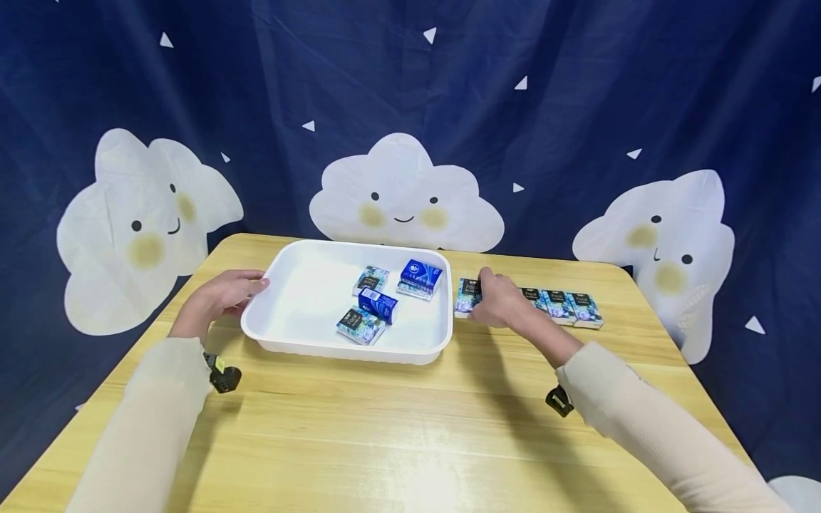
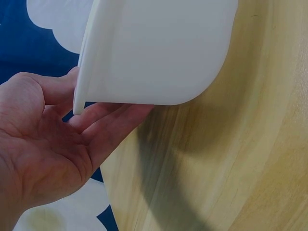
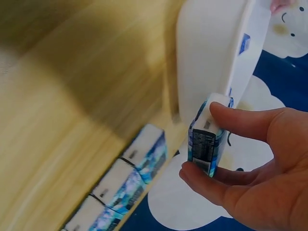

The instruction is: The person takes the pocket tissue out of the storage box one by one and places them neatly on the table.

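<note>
My left hand (image 1: 232,293) grips the left rim of the white tray (image 1: 346,348); in the left wrist view the thumb is at the rim and the fingers of that hand (image 2: 53,130) reach under the tray. Just right of the tray, my right hand (image 1: 503,299) pinches a small floral tissue pack (image 1: 468,297). The right wrist view shows this pack (image 3: 208,134) between thumb and fingers of the right hand (image 3: 260,159), close to the tray's wall (image 3: 207,53). Inside the tray lie several packs, among them a blue one (image 1: 378,305) and a floral one (image 1: 361,325).
A row of floral packs (image 1: 558,306) lies on the wooden table (image 1: 385,427) to the right of my right hand, partly hidden by it. Behind the table hangs a dark blue curtain (image 1: 398,71) with white clouds. Both wrists carry black devices.
</note>
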`<state>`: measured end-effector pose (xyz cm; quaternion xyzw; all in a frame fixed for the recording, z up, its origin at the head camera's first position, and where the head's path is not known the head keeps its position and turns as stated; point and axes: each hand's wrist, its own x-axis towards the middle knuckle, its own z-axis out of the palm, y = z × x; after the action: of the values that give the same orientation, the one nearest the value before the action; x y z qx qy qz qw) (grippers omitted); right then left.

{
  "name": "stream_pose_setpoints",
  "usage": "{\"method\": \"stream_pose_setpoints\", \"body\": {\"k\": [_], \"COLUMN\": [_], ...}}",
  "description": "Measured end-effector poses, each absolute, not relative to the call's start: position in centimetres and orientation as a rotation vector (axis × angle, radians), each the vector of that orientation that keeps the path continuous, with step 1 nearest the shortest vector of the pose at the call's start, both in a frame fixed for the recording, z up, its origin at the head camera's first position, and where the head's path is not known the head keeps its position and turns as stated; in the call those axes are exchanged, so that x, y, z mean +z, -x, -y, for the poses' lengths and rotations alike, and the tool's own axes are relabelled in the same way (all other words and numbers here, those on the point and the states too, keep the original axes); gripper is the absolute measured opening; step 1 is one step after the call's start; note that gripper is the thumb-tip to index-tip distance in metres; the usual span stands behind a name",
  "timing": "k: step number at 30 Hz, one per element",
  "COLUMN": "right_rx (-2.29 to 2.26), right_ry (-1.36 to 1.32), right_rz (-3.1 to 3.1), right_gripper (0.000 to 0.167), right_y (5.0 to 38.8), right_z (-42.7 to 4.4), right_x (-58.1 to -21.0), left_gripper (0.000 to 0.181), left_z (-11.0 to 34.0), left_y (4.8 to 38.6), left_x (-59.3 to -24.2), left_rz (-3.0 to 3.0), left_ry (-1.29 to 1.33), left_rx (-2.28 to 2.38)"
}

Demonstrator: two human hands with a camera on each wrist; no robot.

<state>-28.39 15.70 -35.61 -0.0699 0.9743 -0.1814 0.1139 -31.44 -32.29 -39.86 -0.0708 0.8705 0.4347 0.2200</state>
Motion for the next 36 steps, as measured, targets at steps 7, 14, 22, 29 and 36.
{"method": "stream_pose_setpoints", "body": {"k": [7, 14, 22, 29, 36], "right_rx": [-0.486, -0.467, -0.470, -0.464, -0.462], "right_ry": [0.199, 0.218, 0.222, 0.236, 0.271], "right_rz": [-2.787, -2.774, -2.798, -2.804, -2.812], "right_gripper": [0.094, 0.090, 0.087, 0.090, 0.061], "right_y": [27.5, 26.7, 26.4, 26.4, 26.5], "right_z": [-16.2, -16.6, -16.9, -17.1, -17.4], "right_x": [-37.3, -38.9, -40.4, -40.5, -39.3], "left_gripper": [0.065, 0.064, 0.064, 0.064, 0.064], "left_z": [32.2, 32.2, 32.2, 32.2, 32.2], "left_y": [31.4, 31.4, 31.4, 31.4, 31.5], "left_x": [-39.8, -39.8, -39.9, -39.9, -39.9], "left_rz": [-2.404, -2.413, -2.411, -2.409, -2.408], "left_ry": [0.205, 0.201, 0.202, 0.210, 0.219], "left_rx": [1.199, 1.205, 1.197, 1.204, 1.201]}}
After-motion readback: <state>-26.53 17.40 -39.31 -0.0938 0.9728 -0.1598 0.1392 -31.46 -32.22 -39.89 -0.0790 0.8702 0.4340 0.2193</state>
